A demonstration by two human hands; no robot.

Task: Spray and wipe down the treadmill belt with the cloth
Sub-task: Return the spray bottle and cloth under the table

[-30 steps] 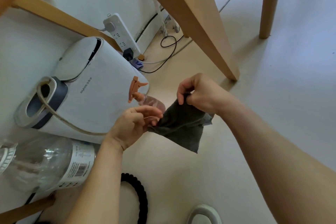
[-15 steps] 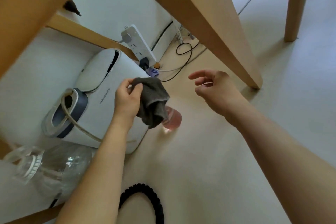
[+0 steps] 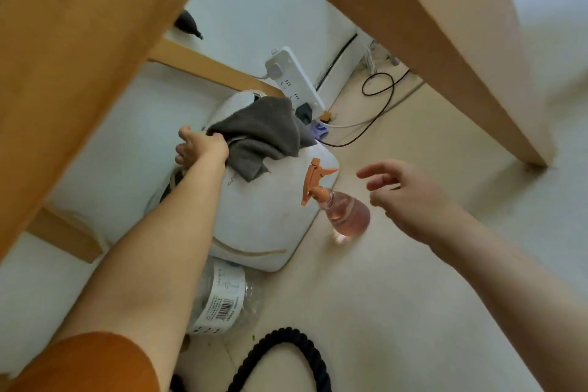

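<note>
Seen from under a wooden desk [image 3: 445,41], whose pale beams cross the view from ten to two o'clock, a cream floor [image 3: 397,312] fills the lower half. A white appliance [image 3: 264,216] lies on it near centre, close to the wall. A grey cloth [image 3: 264,134] is draped over the appliance's far end. The left hand [image 3: 202,146], reaching toward eleven o'clock, pinches its edge, probably resting it there so the other hand is free. A clear plastic bottle [image 3: 229,299] lies at the appliance's six o'clock.

At the appliance's three o'clock, just beside it, stands a spray bottle [image 3: 345,213] of pinkish liquid with an orange trigger. The right hand [image 3: 410,197] hovers near the bottle's three o'clock without touching it. Its fingers are wide, loosely bent and holding nothing, and it looks set to take the bottle. A white power strip [image 3: 292,79] sits at the appliance's twelve. No treadmill belt can be made out, so spraying and wiping seem not yet begun.
</note>
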